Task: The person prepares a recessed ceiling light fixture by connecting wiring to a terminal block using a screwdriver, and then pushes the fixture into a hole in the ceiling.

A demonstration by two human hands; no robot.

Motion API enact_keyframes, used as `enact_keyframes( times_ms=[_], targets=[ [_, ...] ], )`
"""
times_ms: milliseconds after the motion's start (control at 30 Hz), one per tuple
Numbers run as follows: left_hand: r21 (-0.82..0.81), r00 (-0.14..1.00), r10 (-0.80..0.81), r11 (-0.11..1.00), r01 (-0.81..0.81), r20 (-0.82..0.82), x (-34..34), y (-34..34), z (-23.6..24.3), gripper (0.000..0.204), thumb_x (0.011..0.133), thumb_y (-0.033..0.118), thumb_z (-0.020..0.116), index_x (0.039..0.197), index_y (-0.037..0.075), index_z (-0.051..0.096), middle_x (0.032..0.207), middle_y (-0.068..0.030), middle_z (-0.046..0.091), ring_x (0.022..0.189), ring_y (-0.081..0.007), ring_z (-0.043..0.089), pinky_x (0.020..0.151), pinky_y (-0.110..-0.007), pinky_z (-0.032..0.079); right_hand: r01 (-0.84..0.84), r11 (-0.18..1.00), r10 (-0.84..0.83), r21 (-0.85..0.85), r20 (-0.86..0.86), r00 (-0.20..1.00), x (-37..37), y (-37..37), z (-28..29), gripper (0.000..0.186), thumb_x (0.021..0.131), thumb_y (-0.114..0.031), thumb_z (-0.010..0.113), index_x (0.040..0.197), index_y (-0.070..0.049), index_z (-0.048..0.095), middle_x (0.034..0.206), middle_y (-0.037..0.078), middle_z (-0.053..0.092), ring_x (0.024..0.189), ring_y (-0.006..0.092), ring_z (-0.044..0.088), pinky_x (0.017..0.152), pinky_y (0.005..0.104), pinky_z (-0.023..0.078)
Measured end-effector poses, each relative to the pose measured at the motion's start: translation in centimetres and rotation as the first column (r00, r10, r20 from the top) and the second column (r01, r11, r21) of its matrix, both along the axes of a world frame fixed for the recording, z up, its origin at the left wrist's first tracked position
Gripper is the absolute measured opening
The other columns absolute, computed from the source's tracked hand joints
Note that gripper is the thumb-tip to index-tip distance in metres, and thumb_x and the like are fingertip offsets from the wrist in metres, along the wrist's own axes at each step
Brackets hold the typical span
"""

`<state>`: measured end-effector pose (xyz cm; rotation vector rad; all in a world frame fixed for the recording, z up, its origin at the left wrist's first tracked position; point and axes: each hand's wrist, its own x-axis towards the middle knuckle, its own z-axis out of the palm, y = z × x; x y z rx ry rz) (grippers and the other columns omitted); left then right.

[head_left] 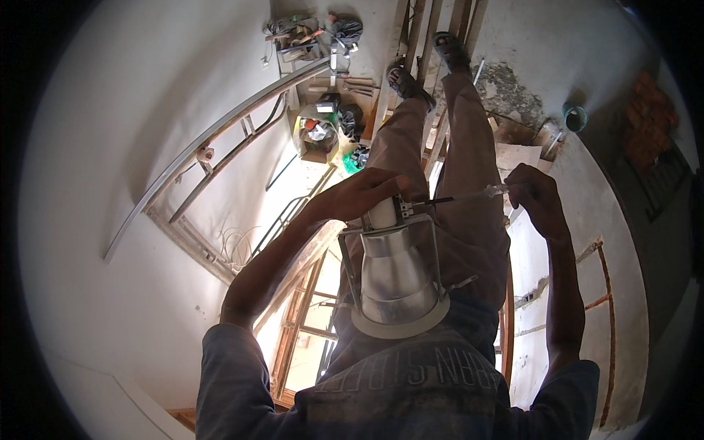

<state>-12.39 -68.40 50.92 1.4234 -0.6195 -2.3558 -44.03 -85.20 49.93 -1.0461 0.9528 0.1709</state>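
Holding a silver lamp fixture (396,275) just before the dark shirt (411,400), wide pale rim nearest the body, with left hand (361,195) curled around its far end. Pinching a clear-handled screwdriver (496,190) in closed right hand (537,194), shaft aimed at the small terminal block (405,209); cannot tell whether touching it. Facing wooden planks (416,33) by the sandals (451,50), a filled bag (299,132) leftward and a teal bucket (574,121) rightward.

Light fitting (398,275): silvery metal cup, pale round rim nearest, side brackets, narrow white end farther off, gripped in the left hand (370,194). Screwdriver (496,191): clear handle, thin shaft, roughly level, in the right hand (535,195), tip toward the fitting's connector (405,210).
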Motion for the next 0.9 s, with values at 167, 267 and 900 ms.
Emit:
enact_keyframes(
  times_ms=[167,267,900],
  targets=[
    [0.012,1.0,0.0,1.0,0.0,0.008,-0.1,-0.4,0.2,0.043,0.103,0.036,0.043,0.108,-0.001,0.065,0.093,-0.011,0.067,0.087,-0.0139,0.058,0.084,-0.031,0.045,0.015,0.999,-0.011,0.035,-0.094,0.996,1.3,-0.5,0.9,0.012,0.094,-0.014,0.061,0.095,-0.002,0.063,0.074,0.001,0.057,0.065,0.0058,0.054,0.06,0.0222,0.045],
    [0.019,0.999,0.022,1.0,-0.022,0.025,-0.2,-0.3,0.0,0.042,0.103,0.035,0.044,0.107,-0.001,0.065,0.09,-0.01,0.067,0.083,-0.0114,0.056,0.081,-0.03,0.045,-0.073,0.985,0.098,0.155,-0.166,0.981,0.2,-1.2,0.3,0.011,0.091,-0.011,0.064,0.097,-0.002,0.062,0.08,0.002,0.059,0.07,0.0062,0.056,0.064,0.0225,0.046],
    [0.077,0.997,0.058,0.996,-0.055,-0.041,0.6,1.3,-0.7,0.043,0.103,0.037,0.043,0.106,0.002,0.067,0.098,-0.0048,0.067,0.093,-0.0108,0.059,0.087,-0.028,0.046,0.021,0.998,-0.015,0.054,-0.104,0.994,-0.1,0.0,1.9,0.018,0.086,-0.016,0.072,0.096,-0.002,0.066,0.075,0.001,0.063,0.063,0.0048,0.057,0.058,0.0209,0.047]
  ],
)
